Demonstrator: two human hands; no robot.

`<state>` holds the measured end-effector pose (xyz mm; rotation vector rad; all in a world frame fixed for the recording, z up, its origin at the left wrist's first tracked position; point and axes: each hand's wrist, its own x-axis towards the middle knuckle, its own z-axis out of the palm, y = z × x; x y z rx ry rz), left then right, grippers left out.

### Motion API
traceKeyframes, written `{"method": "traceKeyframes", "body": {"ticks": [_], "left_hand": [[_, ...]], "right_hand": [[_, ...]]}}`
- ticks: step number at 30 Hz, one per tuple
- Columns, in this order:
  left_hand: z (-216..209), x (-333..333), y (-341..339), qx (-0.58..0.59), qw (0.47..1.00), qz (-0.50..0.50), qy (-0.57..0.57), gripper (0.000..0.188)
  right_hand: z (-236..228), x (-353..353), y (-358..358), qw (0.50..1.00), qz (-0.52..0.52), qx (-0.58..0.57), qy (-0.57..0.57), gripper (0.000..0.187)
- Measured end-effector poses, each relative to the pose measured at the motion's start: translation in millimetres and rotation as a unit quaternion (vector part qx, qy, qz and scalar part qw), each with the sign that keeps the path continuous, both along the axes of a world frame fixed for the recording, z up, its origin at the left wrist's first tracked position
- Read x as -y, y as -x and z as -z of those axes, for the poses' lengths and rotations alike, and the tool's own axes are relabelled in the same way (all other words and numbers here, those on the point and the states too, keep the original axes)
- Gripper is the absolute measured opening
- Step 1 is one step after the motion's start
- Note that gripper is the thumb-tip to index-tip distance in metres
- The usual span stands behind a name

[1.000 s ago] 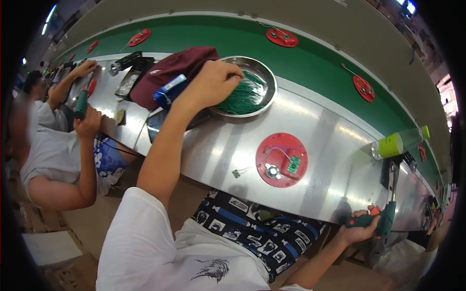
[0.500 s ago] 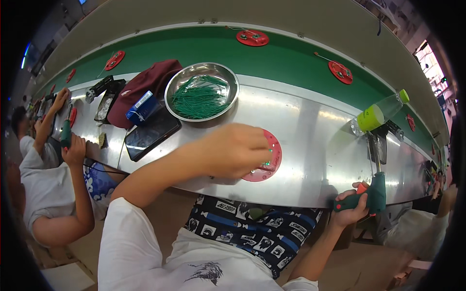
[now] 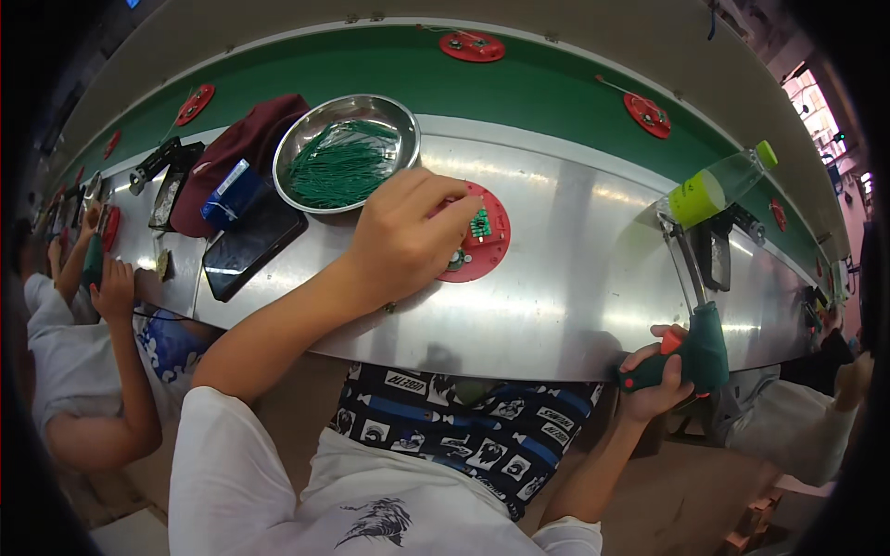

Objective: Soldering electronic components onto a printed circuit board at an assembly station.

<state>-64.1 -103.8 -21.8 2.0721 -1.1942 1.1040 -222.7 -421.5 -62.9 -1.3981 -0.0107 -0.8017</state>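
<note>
My left hand [image 3: 408, 227] is bent over the left part of a red round disc [image 3: 497, 248] on the metal bench, its fingers and thumb drawn together. Whatever is between the fingertips is hidden. A small green circuit board [image 3: 479, 223] shows on the disc beside the fingers. At the right, my right hand [image 3: 656, 387] is closed around the handle of a green soldering gun [image 3: 707, 347] with a red trigger. Its metal tip end points up and away, near a clear bottle [image 3: 706, 195] with a yellow-green label and cap.
A steel bowl [image 3: 414, 148] of green wires [image 3: 336, 171] stands beyond my left hand. Left of it lie a dark phone [image 3: 252, 246], a blue box [image 3: 232, 192] and a maroon cap [image 3: 248, 148]. More red discs [image 3: 472, 46] rest on the green strip. A co-worker [image 3: 111, 371] sits at the left.
The whole view has shifted a little. My left hand and the red disc are farther from the bench's near edge, and more of the circuit board shows. My right hand keeps its grip.
</note>
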Motion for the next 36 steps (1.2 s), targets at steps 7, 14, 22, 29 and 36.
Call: {"method": "traceKeyframes", "body": {"ticks": [7, 14, 22, 29, 36], "left_hand": [[18.2, -7.7, 15.6, -0.171, 0.984, 0.023, 0.035, 0.013], [30.0, -10.3, 12.9, -0.165, 0.986, -0.02, -0.026, 0.015], [31.7, -9.2, 11.5, -0.153, 0.988, -0.017, -0.026, 0.014], [33.8, -10.3, 14.6, -0.163, 0.986, -0.022, -0.019, 0.013], [35.2, -9.9, 12.5, -0.154, 0.988, -0.018, -0.016, 0.013]], "right_hand": [[-2.9, -17.6, 6.5, 0.992, -0.081, -0.071, 0.058, 0.056], [-8.2, -50.7, -8.0, 0.958, -0.229, -0.11, 0.134, 0.051], [-12.8, -54.0, -20.1, 0.944, -0.248, -0.131, 0.174, 0.048], [-25.4, -65.9, -22.8, 0.946, -0.24, -0.165, 0.14, 0.044], [-31.4, -66.0, -26.2, 0.951, -0.222, -0.206, 0.066, 0.022]]}}
